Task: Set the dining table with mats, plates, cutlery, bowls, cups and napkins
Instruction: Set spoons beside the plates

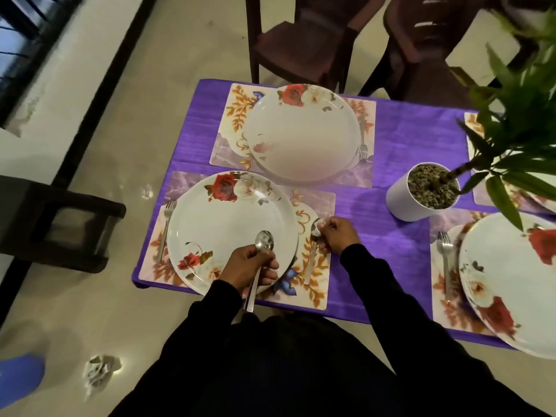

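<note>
Two spoons in play: your left hand [246,266] curls its fingers round a shiny steel spoon [261,257] above the near white round rose-print plate [222,224]. Your right hand [338,234] pinches a second steel spoon [314,236], lying on the glossy floral placemat [316,275] just right of that plate.

Dim indoor light, soft glare on glossy floor [144,188], wide-angle bending at edges, blurred plant leaves [517,115]

Home dining room: laid table [400,139], chairs [304,40].
</note>
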